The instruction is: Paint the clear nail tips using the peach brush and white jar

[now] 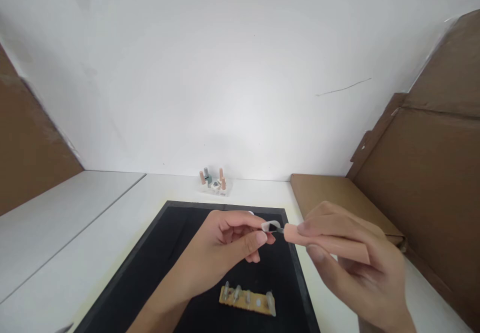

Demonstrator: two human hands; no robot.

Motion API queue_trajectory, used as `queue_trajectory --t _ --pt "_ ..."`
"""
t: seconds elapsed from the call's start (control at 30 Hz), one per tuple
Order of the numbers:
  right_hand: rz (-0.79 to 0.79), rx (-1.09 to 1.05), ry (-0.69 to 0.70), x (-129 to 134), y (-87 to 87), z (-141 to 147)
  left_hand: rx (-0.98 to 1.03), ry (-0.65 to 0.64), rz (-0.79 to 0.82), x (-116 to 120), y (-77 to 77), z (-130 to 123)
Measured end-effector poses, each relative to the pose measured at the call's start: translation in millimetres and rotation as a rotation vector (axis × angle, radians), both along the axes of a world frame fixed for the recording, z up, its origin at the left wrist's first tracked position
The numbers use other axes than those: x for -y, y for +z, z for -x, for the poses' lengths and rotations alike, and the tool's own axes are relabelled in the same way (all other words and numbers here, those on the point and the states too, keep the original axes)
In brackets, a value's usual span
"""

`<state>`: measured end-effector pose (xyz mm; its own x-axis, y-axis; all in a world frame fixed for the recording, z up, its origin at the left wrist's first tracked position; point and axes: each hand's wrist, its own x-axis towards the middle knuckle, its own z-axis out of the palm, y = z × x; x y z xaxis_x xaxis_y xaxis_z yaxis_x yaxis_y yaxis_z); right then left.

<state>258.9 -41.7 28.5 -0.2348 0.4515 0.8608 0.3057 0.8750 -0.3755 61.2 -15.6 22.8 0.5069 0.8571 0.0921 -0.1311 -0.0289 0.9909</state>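
My left hand (pixel 228 238) pinches a small pale nail tip (pixel 270 225) between thumb and forefinger, above a black mat (pixel 150 268). From the right, my right hand (pixel 348 253) grips the long peach handle of a brush (pixel 326 244). The brush's dark end meets the nail tip, which has a dark patch on it. Nearer to me on the mat lies a yellowish strip (pixel 253 303) with several clear nail tips standing on it.
Several small polish bottles (pixel 223 188) with peach and grey-green caps stand in a clear holder near the white wall. A flat cardboard piece (pixel 322 198) lies at the right. Cardboard panels (pixel 438 173) rise at both sides.
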Motion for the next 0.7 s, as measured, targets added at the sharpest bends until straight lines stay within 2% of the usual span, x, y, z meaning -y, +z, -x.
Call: queue_trajectory --t 0.2,0.27,0.33,0.4,0.43,0.53,0.7 --pt "0.092 -0.028 -0.077 -10 0.1 -9 -0.006 0.035 -0.014 -1 2.5 5" --pt "0.225 -0.010 -0.069 -18 -0.5 -11 -0.017 0.036 -0.029 -2 3.0 7" --pt "0.449 0.102 -0.056 -27 -4.1 -11 -0.022 0.038 -0.040 -4 2.5 7" --pt "0.718 0.314 -0.016 -39 -11.9 -10 -0.020 0.037 -0.041 -6 1.6 7" --pt "0.773 0.382 0.021 -45 -17.3 -9 -0.017 0.035 -0.038 -7 1.1 7" --pt "0.865 0.519 0.119 -64 -36.7 -2 -0.005 0.021 -0.035 -8 0.3 8" --pt "0.929 0.653 0.176 -83 -63.1 12 -0.012 0.021 -0.038 -9 0.6 9"
